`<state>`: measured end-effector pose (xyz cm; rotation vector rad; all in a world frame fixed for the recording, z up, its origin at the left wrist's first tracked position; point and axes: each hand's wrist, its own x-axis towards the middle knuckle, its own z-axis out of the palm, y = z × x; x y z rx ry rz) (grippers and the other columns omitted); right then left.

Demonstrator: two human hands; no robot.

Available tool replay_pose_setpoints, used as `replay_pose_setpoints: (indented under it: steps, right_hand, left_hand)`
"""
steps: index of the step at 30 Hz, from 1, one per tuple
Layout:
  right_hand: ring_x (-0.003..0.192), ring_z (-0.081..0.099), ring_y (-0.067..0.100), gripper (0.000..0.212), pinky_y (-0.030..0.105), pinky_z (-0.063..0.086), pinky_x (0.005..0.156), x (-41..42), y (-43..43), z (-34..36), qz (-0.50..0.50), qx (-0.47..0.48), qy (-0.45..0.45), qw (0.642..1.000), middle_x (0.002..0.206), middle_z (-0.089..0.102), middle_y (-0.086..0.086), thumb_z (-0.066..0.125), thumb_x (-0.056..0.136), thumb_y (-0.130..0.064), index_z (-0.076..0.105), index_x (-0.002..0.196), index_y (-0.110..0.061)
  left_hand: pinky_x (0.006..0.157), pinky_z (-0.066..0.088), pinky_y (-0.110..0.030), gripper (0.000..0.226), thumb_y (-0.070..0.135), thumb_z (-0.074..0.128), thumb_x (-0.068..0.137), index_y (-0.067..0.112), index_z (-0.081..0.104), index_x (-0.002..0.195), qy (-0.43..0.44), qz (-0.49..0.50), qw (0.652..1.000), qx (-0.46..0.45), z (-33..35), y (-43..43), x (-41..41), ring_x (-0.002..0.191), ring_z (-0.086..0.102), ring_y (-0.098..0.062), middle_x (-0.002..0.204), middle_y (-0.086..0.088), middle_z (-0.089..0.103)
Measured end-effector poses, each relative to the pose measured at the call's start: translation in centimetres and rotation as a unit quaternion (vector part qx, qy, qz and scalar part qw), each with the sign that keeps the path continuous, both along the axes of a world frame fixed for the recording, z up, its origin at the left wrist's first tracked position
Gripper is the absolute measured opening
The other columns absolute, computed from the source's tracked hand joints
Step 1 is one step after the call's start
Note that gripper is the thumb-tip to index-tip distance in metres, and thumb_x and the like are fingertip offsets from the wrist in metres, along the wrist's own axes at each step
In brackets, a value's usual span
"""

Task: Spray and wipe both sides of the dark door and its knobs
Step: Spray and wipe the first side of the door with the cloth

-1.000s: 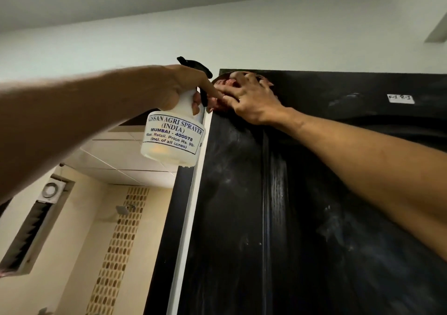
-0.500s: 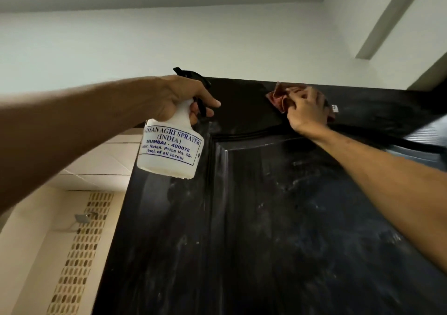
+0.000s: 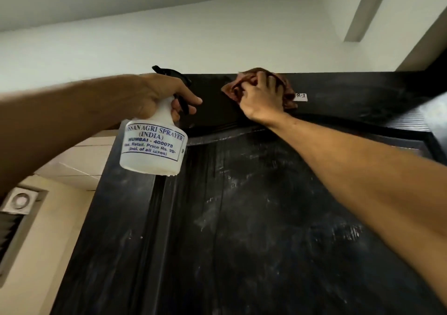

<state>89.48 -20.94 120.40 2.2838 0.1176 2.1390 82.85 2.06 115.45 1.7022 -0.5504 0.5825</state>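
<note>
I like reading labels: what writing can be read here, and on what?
On the white plastic spray bottle, blue print:
"SSAN AGRI SPRAYER" (start cut off)
"(INDIA)"
"MUMBAI - 400078"
"Max. Retail. Price Rs. 99/-"
"(Incl. of all taxes)"
Small white sticker on the dark door: "R-I", blurred, its start hidden behind the reddish cloth.

Spray bottle label (image 3: 152,143): "AGRI SPRAYER (INDIA), MUMBAI - 400078, Rs. 99/-"; door sticker (image 3: 301,96), partly hidden: "R-I"
</note>
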Motion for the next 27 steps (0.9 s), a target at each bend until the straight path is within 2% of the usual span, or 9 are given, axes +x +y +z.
replay_pose_setpoints:
  steps: [2,4,6,8,11,17,22,24,27]
  right_hand:
    - [0.146,0.022,0.036,0.047,0.058,0.016,0.120,1.0,4.2,-1.4,0.010,-0.137,0.024,0.990,0.163,0.022,0.008,0.039,0.103,-0.038,0.044,0.150,-0.040]
    - [0.151,0.017,0.032,0.050,0.059,0.013,0.122,1.7,6.9,-2.6,0.018,-0.237,0.057,0.970,0.166,0.018,0.005,0.036,0.106,-0.044,0.033,0.155,-0.046]
    - [0.152,0.016,0.032,0.050,0.059,0.012,0.122,1.4,6.4,-1.5,0.017,-0.232,0.061,0.971,0.167,0.019,0.004,0.036,0.105,-0.047,0.033,0.155,-0.048]
    - [0.151,0.018,0.034,0.050,0.060,0.014,0.121,0.9,4.4,0.3,0.010,-0.151,0.048,0.987,0.166,0.020,0.005,0.036,0.105,-0.045,0.036,0.155,-0.046]
    - [0.149,0.016,0.038,0.049,0.061,0.014,0.121,1.1,3.3,0.6,0.007,-0.064,0.039,0.997,0.165,0.016,0.009,0.037,0.105,-0.039,0.037,0.155,-0.040]
    - [0.152,0.012,0.032,0.053,0.059,0.013,0.121,3.2,12.8,-6.5,-0.005,-0.336,0.074,0.939,0.169,0.009,0.004,0.030,0.107,-0.050,0.020,0.159,-0.048]
    - [0.151,0.013,0.035,0.051,0.062,0.012,0.122,3.1,13.6,-2.4,0.036,-0.150,0.060,0.986,0.167,0.012,0.006,0.035,0.106,-0.044,0.030,0.157,-0.044]
    - [0.150,0.012,0.036,0.052,0.062,0.012,0.121,3.5,16.1,-4.1,0.023,-0.199,0.054,0.978,0.166,0.011,0.007,0.033,0.106,-0.045,0.025,0.158,-0.045]
    - [0.152,0.011,0.031,0.053,0.059,0.015,0.121,4.8,20.0,-8.2,0.006,-0.370,0.065,0.927,0.169,0.010,0.003,0.027,0.106,-0.053,0.019,0.158,-0.049]
  left_hand:
    - [0.033,0.036,-0.015,0.016,0.015,0.070,0.094,0.006,0.060,0.087,0.010,0.021,1.000,0.013,-0.2,0.4,-0.8,0.028,0.033,-0.004,0.048,-0.002,0.058]
    - [0.034,0.039,-0.017,0.020,0.017,0.071,0.094,0.007,0.060,0.082,0.021,0.048,0.999,0.013,-0.5,1.0,-1.1,0.028,0.033,-0.008,0.040,-0.001,0.047]
    - [0.036,0.040,-0.016,0.018,0.017,0.073,0.092,0.007,0.062,0.082,0.021,0.070,0.997,0.007,-0.6,1.6,-1.2,0.029,0.034,-0.008,0.044,-0.002,0.052]
    - [0.035,0.037,-0.014,0.016,0.014,0.072,0.093,0.005,0.062,0.083,0.016,0.078,0.997,-0.001,-0.8,2.3,-1.3,0.029,0.034,-0.004,0.050,-0.003,0.061]
    - [0.033,0.034,-0.013,0.019,0.015,0.069,0.096,0.005,0.059,0.082,0.014,0.097,0.995,-0.004,-1.3,4.1,-1.8,0.027,0.034,-0.003,0.042,-0.002,0.055]
    - [0.037,0.037,-0.015,0.016,0.018,0.075,0.090,0.008,0.064,0.083,0.042,0.119,0.992,-0.013,-2.2,9.4,-1.1,0.037,0.037,-0.007,0.067,0.000,0.063]
    - [0.037,0.037,-0.012,0.014,0.015,0.073,0.093,0.009,0.064,0.084,0.028,0.112,0.993,-0.013,-2.9,12.2,-0.5,0.030,0.038,-0.006,0.078,-0.004,0.066]
    - [0.037,0.035,-0.011,0.014,0.014,0.072,0.094,0.010,0.063,0.084,0.020,0.106,0.994,-0.016,-3.1,13.1,-0.6,0.029,0.038,-0.005,0.075,-0.004,0.065]
    - [0.038,0.034,-0.012,0.019,0.014,0.071,0.095,0.010,0.061,0.078,0.027,0.098,0.995,-0.012,-3.7,15.1,-0.1,0.031,0.037,-0.006,0.065,-0.003,0.062]
